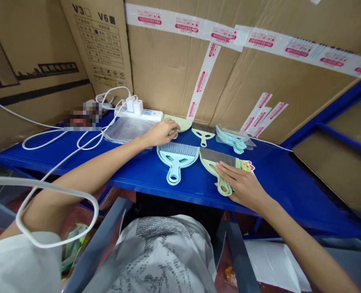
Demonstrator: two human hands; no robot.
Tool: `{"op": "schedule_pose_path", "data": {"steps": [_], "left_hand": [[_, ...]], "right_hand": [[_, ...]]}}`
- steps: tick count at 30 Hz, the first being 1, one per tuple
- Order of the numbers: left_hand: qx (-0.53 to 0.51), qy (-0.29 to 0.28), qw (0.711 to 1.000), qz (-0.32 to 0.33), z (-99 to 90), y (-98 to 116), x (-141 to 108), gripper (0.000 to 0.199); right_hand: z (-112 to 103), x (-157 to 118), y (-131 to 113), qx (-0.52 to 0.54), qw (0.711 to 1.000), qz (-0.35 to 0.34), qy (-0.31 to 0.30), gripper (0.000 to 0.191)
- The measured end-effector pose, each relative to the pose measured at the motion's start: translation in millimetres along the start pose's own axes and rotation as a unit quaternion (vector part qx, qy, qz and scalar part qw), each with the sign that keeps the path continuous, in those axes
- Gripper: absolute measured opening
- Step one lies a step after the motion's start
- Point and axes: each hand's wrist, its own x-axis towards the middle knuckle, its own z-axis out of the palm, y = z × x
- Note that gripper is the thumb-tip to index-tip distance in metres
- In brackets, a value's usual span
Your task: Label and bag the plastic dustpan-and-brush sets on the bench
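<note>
My right hand [239, 183] is closed on a green brush and dustpan set [212, 165] near the table's front edge, its fingers lying over the brush head and handle. Beside it on the left lies a light-blue brush and dustpan set [178, 159], handle toward me. Farther back, my left hand [165, 131] has curled fingers at a green dustpan [183, 123], which it partly covers. A small green brush [204, 134] with dark bristles lies right of that dustpan. Light-blue pieces in clear plastic [233, 139] rest at the back right.
A white power strip [151, 115] with chargers stands at the back, with clear plastic bags [127, 130] before it. White cables [88, 140] loop across the left side and over my left arm. Cardboard walls [168, 65] enclose the blue table [278, 179]. Chair armrests flank my lap.
</note>
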Motion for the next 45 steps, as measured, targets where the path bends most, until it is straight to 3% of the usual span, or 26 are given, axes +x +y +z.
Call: {"op": "schedule_pose_path", "data": {"steps": [5, 7, 9, 12, 17, 20, 28, 45], "left_hand": [[0.005, -0.001, 1.000, 0.003, 0.7, -0.9, 0.5, 0.021], [0.002, -0.001, 1.000, 0.007, 1.3, -1.3, 0.6, 0.021], [0.002, -0.001, 1.000, 0.009, 1.9, -1.4, 0.5, 0.021], [0.004, 0.004, 1.000, 0.010, 2.4, -1.4, 0.3, 0.020], [0.001, 0.014, 1.000, 0.016, 2.1, -2.1, 0.7, 0.021], [0.003, 0.014, 1.000, 0.019, 1.8, -1.2, 1.1, 0.021], [0.005, -0.007, 1.000, 0.017, 1.8, 4.0, 1.0, 0.025], [-0.006, -0.023, 0.998, 0.050, 2.7, 5.3, -0.6, 0.026]], "right_hand": [[-45.7, 0.1, -4.2, 0.036, 0.996, 0.014, -0.086, 0.109], [-60.3, 5.5, -15.0, 0.046, 0.996, 0.002, -0.081, 0.106], [-64.9, 18.6, -30.8, 0.041, 0.998, -0.014, -0.050, 0.089], [-50.3, 53.2, -55.6, 0.003, 0.999, -0.044, -0.023, 0.064], [-2.7, 119.1, -75.9, -0.079, 0.990, -0.082, -0.086, 0.060], [12.3, 139.5, -80.3, -0.149, 0.979, -0.075, -0.117, 0.048], [10.8, 139.7, -87.0, -0.233, 0.952, -0.149, -0.134, 0.042], [11.0, 139.3, -96.5, -0.196, 0.967, -0.096, -0.129, 0.038]]}}
